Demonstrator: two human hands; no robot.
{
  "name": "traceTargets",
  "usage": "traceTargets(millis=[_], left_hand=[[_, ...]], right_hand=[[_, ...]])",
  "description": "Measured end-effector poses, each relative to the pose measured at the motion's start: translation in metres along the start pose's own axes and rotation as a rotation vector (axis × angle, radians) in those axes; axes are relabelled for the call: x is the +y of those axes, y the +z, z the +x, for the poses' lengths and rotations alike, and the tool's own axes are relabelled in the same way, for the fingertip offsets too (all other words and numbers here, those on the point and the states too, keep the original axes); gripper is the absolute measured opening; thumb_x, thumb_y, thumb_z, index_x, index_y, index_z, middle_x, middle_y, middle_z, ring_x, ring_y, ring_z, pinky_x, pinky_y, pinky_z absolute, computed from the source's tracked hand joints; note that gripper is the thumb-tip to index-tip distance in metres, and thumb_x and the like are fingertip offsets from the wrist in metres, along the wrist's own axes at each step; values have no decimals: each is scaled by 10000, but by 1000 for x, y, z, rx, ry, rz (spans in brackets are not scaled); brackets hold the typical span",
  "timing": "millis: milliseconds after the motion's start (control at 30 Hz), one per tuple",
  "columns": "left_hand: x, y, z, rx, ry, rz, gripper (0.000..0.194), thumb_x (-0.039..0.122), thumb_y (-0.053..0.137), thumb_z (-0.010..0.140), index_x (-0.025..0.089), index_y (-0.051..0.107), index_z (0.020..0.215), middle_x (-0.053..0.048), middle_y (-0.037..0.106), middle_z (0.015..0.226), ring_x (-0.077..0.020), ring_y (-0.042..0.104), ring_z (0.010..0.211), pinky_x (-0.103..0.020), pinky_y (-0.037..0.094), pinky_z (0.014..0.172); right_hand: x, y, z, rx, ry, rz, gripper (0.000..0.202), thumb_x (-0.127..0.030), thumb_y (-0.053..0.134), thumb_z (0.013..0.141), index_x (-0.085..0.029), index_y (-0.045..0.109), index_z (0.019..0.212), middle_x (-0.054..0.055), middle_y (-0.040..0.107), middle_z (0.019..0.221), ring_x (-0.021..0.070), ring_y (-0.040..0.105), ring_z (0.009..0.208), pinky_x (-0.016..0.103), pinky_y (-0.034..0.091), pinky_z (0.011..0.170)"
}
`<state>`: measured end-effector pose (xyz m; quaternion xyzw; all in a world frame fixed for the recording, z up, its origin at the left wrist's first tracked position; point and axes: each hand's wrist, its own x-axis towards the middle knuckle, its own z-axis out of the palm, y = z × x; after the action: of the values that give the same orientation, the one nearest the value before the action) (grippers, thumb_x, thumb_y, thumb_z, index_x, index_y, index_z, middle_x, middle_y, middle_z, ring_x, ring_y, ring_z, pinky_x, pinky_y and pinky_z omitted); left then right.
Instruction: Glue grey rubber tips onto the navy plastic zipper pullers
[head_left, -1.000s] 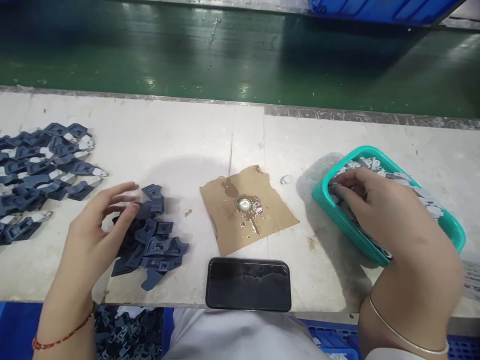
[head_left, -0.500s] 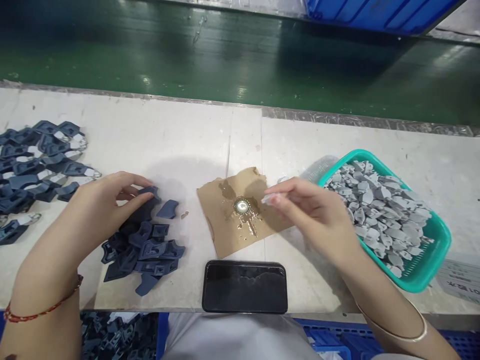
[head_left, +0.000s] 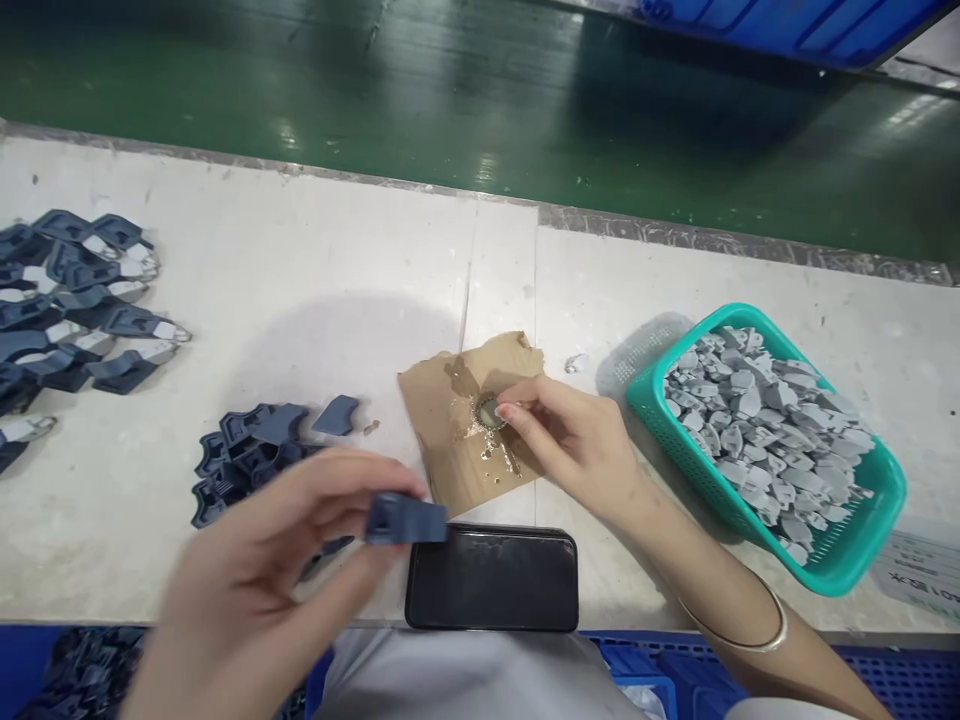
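My left hand (head_left: pixel 300 560), blurred, pinches a dark blue plastic part (head_left: pixel 406 520) between thumb and fingers, over the left end of a black phone (head_left: pixel 492 580). At the centre, my right hand (head_left: pixel 577 440) has thumb and forefinger closed at a small round cap (head_left: pixel 490 413) on a brown cardboard piece (head_left: pixel 457 460) wet with clear liquid. A small pale piece shows at those fingertips, mostly hidden. Loose dark blue parts (head_left: pixel 251 440) are heaped on the left, partly behind my left hand.
A green basket (head_left: pixel 889 480) of grey-white pieces (head_left: pixel 757 420) stands at right. Joined blue and white parts (head_left: pixel 90 290) lie at far left. A small clear scrap (head_left: pixel 576 363) is near the cardboard. Behind the table runs a green belt (head_left: pixel 450 110), with a blue crate (head_left: pixel 795 25) beyond.
My left hand has lifted a blue part off the heap and moved right, toward me. My right hand has moved left and down with its pale piece to the round cap.
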<state>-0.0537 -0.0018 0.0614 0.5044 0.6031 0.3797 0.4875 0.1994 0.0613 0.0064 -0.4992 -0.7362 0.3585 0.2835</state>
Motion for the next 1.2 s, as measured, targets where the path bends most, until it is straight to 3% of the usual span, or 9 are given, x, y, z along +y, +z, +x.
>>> traceTargets(millis=[100,233,533,667,867,1000,1067,1200], left_hand=[[-13,32,3,-155,-46,-234,101,214,787,881,297,791,939,-18,810,998,-203,800,936,-237,675,810],[-30,56,10,-219,-165,-411,66,202,746,927,261,748,956,-35,833,1085,-195,795,1047,-223,654,869],[-41,61,14,-238,-82,-401,215,172,686,968,299,808,1091,-23,805,1095,-164,763,1050,-210,608,937],[-38,60,19,-280,-48,-442,234,122,712,928,293,815,1049,-10,743,998,-130,751,953,-178,596,877],[-37,63,20,-160,-99,-377,289,105,736,870,278,807,1090,-11,743,985,-92,676,794,-132,545,675],[-38,65,19,-142,-187,-398,259,156,759,875,245,765,1119,-19,798,927,-107,714,833,-142,558,750],[-38,65,19,-159,-214,-428,206,167,762,878,229,757,1074,-34,814,926,-134,749,922,-146,565,781],[-36,62,19,-203,-190,-427,193,198,711,927,245,799,1092,-31,817,928,-141,762,899,-165,596,780]], right_hand=[[3,3,1,-38,-185,-183,176,-182,514,1057,-212,609,911,57,744,881,178,665,767,299,504,705],[6,6,0,9,-276,-266,170,-156,507,1057,-220,572,915,51,727,848,183,670,768,292,515,703],[6,6,-1,46,-254,-239,157,-136,522,1047,-225,560,923,42,743,872,170,684,773,275,515,696],[5,6,-2,26,-200,-203,162,-155,522,1044,-218,586,910,44,737,864,172,677,773,282,505,695],[2,2,-4,148,112,300,110,-273,645,1010,-208,690,933,3,718,783,134,636,675,251,476,607],[3,0,-2,155,221,615,111,-298,720,957,-199,729,907,-23,681,695,105,593,606,229,476,581],[4,0,-1,154,264,701,134,-325,745,942,-198,742,901,-36,646,643,92,561,567,216,455,549],[6,1,-2,162,311,806,170,-369,784,917,-202,759,903,-41,630,624,81,540,546,199,425,515]])
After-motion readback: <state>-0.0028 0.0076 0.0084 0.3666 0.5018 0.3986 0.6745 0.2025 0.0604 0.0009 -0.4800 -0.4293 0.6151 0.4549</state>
